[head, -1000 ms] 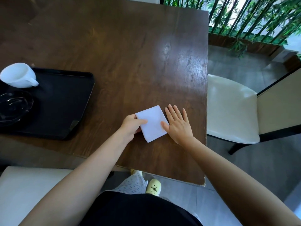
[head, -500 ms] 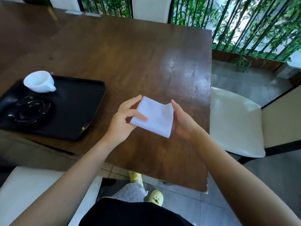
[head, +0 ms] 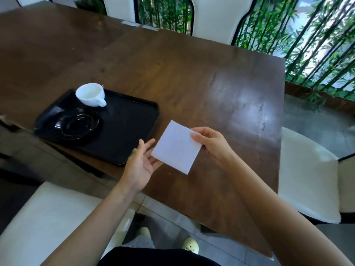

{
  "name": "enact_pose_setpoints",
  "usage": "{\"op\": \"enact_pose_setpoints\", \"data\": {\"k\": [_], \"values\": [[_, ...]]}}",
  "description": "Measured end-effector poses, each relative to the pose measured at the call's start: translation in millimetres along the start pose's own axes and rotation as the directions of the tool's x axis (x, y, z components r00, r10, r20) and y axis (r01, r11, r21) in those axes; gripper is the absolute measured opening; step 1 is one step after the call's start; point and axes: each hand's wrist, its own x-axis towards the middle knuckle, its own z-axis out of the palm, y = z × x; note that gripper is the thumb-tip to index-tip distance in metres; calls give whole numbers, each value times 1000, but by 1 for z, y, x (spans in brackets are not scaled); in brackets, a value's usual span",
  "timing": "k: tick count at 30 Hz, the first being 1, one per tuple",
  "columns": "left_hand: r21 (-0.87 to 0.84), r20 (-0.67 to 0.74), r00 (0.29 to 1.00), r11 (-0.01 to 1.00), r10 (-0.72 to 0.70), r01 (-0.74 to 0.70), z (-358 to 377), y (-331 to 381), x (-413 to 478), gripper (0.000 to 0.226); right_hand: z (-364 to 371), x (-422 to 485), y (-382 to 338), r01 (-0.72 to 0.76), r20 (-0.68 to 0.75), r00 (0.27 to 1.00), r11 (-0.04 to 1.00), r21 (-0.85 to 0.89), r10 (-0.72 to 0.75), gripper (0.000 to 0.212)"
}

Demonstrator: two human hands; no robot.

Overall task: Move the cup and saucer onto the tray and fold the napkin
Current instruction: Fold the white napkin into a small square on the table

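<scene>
The napkin (head: 176,146) is a white folded square, held in the air above the near part of the bench (head: 201,77), just right of the black tray (head: 134,131). It looks light, thin and limp, so it would likely sag or spring open if pinched at one point only; the fold should keep best when it is taken at an edge or corner, with the thumb on top and the fingers beneath, as the right hand (head: 213,144) does now, closed on the napkin's right corner. The left hand (head: 141,162) is open, palm up, its fingertips under the napkin's lower left edge, supporting rather than clamping; whether they actually touch the paper I cannot tell for sure. The napkin thus lies between the two hands, tilted, with its far corner pointing away from the person. The white cup (head: 91,95) stands at the far left of the tray, and the dark glass saucer (head: 76,125) lies beside it, nearer the person; both are well apart from the hands. These two look hard and breakable, and the saucer's glossy glass may be slippery.
</scene>
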Motion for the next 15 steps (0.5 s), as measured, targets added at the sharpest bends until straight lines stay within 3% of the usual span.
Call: {"op": "enact_pose_setpoints", "data": {"k": [3,6,11,15], "values": [[176,-29,997,982,68,-62,-24,20,6,37,30,16,-1,1,36,999,997,-73,2,11],[192,-73,993,978,93,-78,-53,44,17,23,60,34,-9,-14,97,995,987,-163,30,13],[208,-99,993,977,61,-39,-105,79,37,22,114,70,-21,11,159,986,919,-393,56,8],[226,-113,993,974,37,-11,-134,99,62,26,145,101,-20,-15,127,988,888,-459,83,11]]}}
